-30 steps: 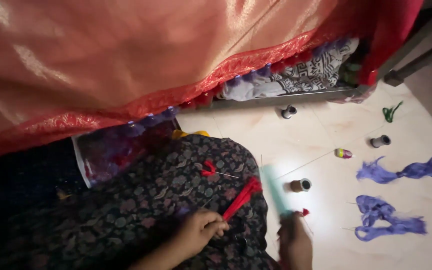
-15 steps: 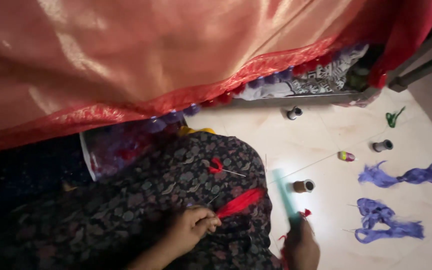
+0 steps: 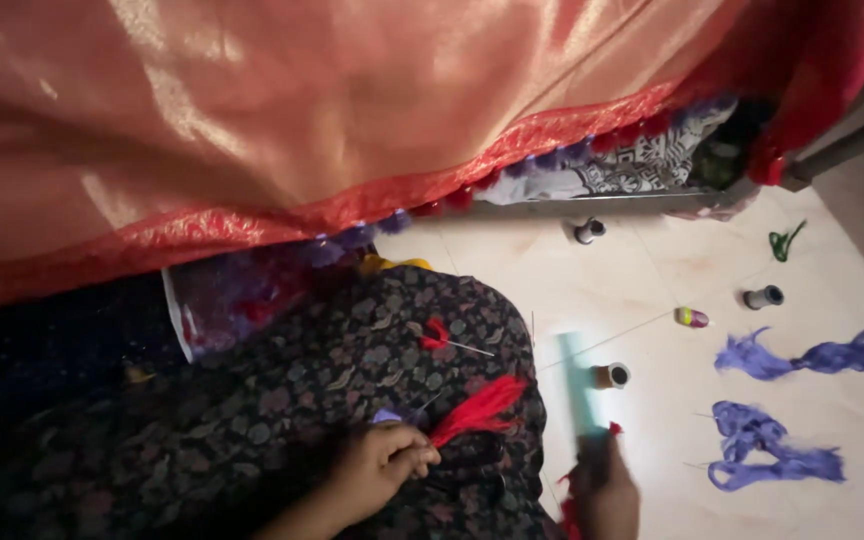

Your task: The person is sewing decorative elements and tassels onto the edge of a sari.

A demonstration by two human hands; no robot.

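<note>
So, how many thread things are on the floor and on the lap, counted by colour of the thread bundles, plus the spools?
Purple bundles: 2
Red bundles: 2
Green bundle: 1
Spools: 4
Total: 9

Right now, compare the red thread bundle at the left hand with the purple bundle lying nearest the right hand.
The red thread bundle is pinched at one end by the left hand over the patterned lap; the near purple bundle lies untouched on the pale floor. The red bundle is short, straight and fanned; the purple bundle is longer, looped and tangled. Both are loose bunches of fine thread.
</note>
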